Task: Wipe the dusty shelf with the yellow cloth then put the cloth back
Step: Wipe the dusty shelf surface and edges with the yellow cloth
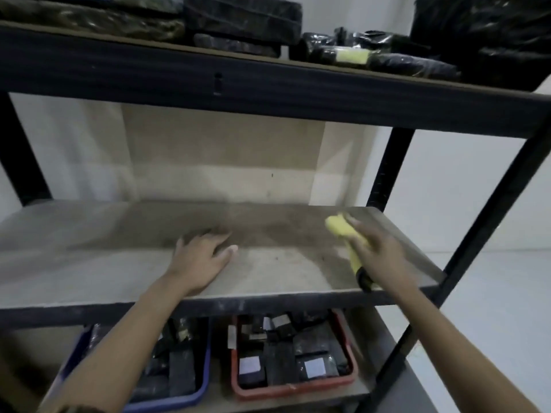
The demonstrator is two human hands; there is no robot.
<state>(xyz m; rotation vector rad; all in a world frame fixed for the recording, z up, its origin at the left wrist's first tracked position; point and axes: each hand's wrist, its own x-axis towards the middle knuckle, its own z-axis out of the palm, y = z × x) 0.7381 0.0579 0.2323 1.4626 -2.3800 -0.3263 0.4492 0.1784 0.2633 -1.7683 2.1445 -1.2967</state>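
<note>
The dusty shelf (pixel 125 234) is a bare brown board in a black metal rack, at mid height. My right hand (pixel 380 251) holds the yellow cloth (pixel 340 229) over the board's right part; the cloth sticks out past my fingers and a strip of it hangs down to a dark end (pixel 366 280) near the front edge. The picture is blurred there, so I cannot tell whether the cloth touches the board. My left hand (pixel 199 257) rests flat on the middle of the shelf, fingers spread, holding nothing.
The upper shelf (pixel 268 84) carries black wrapped packages and a yellow item (pixel 351 57). On the lower shelf stand a blue tray (pixel 196 391) and a red tray (pixel 286 390), both holding dark packets. Black uprights (pixel 483 222) frame the right side; a white wall lies behind.
</note>
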